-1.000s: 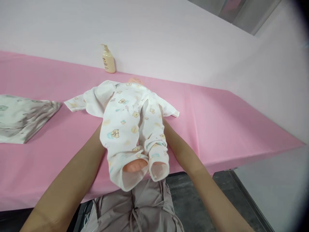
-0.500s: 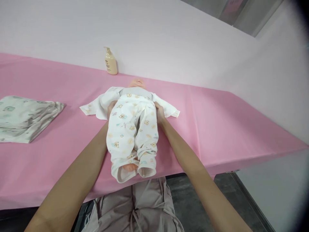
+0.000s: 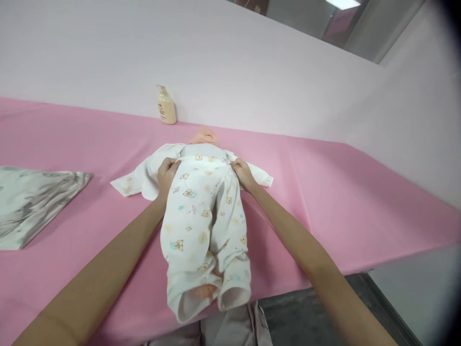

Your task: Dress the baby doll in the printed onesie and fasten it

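Observation:
A baby doll (image 3: 205, 136) lies on its back on the pink-covered table, head toward the wall. It wears a white top (image 3: 151, 166) with spread sleeves and white printed pants (image 3: 196, 211). My left hand (image 3: 167, 174) grips the pants' waistband at its left side, fingers curled with the thumb on top. At the right side of the waistband my right hand (image 3: 242, 173) pinches the fabric. One doll foot shows inside the left cuff; the other is hidden in its pant leg.
A cream pump bottle (image 3: 167, 108) stands by the white wall behind the doll. Folded patterned cloth (image 3: 36, 202) lies at the left. The pink table cover (image 3: 324, 202) runs to the front edge, close to my legs.
Both hands have come from beside and under the pants up onto the waistband, thumbs now showing on top. The view has tilted up, so things appear lower.

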### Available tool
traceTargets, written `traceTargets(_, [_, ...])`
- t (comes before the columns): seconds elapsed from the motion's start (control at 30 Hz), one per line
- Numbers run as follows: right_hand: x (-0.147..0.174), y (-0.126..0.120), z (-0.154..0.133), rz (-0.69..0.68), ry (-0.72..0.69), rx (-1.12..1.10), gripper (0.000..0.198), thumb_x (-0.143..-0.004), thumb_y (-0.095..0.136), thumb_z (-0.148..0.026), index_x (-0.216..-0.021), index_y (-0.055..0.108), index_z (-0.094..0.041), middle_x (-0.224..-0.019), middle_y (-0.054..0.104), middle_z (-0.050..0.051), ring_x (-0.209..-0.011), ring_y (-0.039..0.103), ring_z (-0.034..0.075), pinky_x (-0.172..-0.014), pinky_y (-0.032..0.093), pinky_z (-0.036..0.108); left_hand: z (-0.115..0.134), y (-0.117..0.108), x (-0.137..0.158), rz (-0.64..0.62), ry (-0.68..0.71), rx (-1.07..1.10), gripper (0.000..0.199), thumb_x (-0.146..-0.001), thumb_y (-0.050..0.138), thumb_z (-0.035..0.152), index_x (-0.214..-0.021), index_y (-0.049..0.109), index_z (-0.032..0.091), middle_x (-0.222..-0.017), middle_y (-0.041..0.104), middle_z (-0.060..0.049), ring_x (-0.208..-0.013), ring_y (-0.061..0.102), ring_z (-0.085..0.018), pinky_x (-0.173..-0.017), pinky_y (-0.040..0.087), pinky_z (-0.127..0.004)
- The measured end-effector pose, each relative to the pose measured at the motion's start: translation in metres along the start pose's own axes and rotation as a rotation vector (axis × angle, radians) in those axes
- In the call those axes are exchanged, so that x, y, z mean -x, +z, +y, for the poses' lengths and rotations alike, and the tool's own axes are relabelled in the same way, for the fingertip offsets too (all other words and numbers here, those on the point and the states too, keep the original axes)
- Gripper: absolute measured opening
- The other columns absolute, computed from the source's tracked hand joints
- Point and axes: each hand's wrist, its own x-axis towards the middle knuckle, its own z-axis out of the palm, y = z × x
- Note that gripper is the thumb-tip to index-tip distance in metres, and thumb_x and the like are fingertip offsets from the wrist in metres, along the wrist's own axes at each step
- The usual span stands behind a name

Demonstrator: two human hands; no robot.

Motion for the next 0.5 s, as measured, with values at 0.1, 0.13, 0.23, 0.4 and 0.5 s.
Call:
traceTargets(0.1, [-0.013,0.005,0.007,0.074,-0.006,0.045,0.025,-0.085,0.056,-0.024,-0.065,0.041,-0.022,-0.065,0.042,-0.007,-0.069,0.046,0.012,-0.071,0.039,0.023,-0.012,0.011,-0.019,0.040,-0.016,0.035,0.020,-0.098,0.056,0.019,-0.078,0.052,0.016,-0.076,0.050,0.003,-0.076,0.051,-0.013,-0.079,0.047,-0.029])
traceTargets(0.13, [-0.016,0.007,0.010,0.092,-0.005,0.054,0.025,-0.085,0.056,-0.026,-0.066,0.041,-0.022,-0.065,0.042,-0.007,-0.067,0.044,0.012,-0.069,0.038,0.023,-0.015,0.014,-0.022,0.036,-0.014,0.052,0.024,-0.097,0.053,0.015,-0.075,0.046,0.018,-0.072,0.045,0.004,-0.072,0.046,-0.012,-0.076,0.044,-0.027])
traceTargets(0.23, [-0.020,0.013,0.019,0.116,0.015,0.070,0.025,-0.086,0.057,-0.036,-0.069,0.045,-0.022,-0.067,0.046,-0.007,-0.067,0.045,0.012,-0.066,0.038,0.023,-0.020,0.018,-0.025,0.008,-0.011,0.086,0.027,-0.097,0.049,0.014,-0.073,0.039,0.021,-0.069,0.038,0.005,-0.066,0.039,-0.011,-0.068,0.040,-0.026])
traceTargets(0.4, [-0.014,0.015,0.022,0.076,0.110,0.004,0.031,-0.079,0.065,-0.049,-0.076,0.060,-0.019,-0.075,0.063,-0.001,-0.070,0.056,0.014,-0.066,0.044,0.025,-0.022,0.009,-0.021,-0.002,0.014,0.035,0.011,-0.093,0.051,0.017,-0.084,0.048,0.022,-0.071,0.045,0.004,-0.066,0.043,-0.014,-0.067,0.040,-0.029])
traceTargets(0.5, [-0.016,0.010,0.015,0.062,0.113,0.052,0.024,-0.077,0.068,-0.042,-0.079,0.064,-0.019,-0.078,0.069,0.001,-0.072,0.061,0.016,-0.069,0.049,0.027,-0.020,-0.001,-0.028,0.046,0.195,-0.185,0.015,-0.086,0.055,0.014,-0.098,0.054,0.023,-0.085,0.057,0.000,-0.078,0.055,-0.018,-0.075,0.046,-0.032])
